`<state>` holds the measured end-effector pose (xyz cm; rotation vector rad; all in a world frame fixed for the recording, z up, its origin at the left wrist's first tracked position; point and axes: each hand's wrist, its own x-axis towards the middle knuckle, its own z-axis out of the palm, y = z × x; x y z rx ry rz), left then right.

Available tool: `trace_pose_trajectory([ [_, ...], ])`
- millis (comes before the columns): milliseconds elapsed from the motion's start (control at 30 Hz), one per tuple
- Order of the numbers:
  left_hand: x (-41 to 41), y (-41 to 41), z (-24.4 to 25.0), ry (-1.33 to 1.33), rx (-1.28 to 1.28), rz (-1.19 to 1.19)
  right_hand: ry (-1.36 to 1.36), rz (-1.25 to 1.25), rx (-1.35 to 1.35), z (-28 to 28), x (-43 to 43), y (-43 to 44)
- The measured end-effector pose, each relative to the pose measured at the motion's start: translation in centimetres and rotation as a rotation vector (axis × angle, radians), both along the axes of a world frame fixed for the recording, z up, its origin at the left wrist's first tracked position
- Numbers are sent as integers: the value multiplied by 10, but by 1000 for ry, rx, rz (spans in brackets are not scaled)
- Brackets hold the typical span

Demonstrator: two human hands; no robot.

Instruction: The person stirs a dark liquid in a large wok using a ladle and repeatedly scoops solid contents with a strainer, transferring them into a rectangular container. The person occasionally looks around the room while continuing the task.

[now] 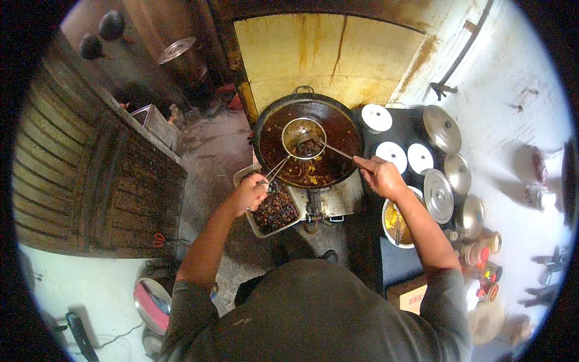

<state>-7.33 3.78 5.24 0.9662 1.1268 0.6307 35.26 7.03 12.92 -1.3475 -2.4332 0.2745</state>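
My left hand [253,192] grips the wire handle of a round strainer [304,119]. The strainer sits over a large dark wok [263,113] of dark brown liquid, with dark bits in its basket. My right hand [382,177] is shut on the long handle of a metal ladle [334,148], whose bowl rests inside the strainer. Yellowish pieces [313,176] float near the wok's front edge. Below my left hand is a rectangular plastic tub [267,234] holding many dark, reddish cooked scraps. Whether the ladle presses on the bits cannot be seen.
Right of the wok, a black counter [368,151] carries white lids [391,158], metal lids [438,197] and a white pot [409,244] with yellow contents and a spoon. Jars [493,242] line the right wall. A wooden cabinet [131,199] stands left.
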Motion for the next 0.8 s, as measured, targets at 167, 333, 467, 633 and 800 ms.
trace_pose_trajectory([
  [167,-21,12,16,40,57,-69,-153,87,13,9,14,15],
  [333,-33,14,26,39,-2,-95,-228,119,91,27,15,21],
  [467,-32,17,10,-120,-55,-31,-104,-31,72,16,-7,14],
  [633,-38,19,2,-253,-107,84,262,-165,-15,-3,-29,-11],
  [800,-41,23,10,-305,-68,72,632,-238,41,-60,-62,-30],
])
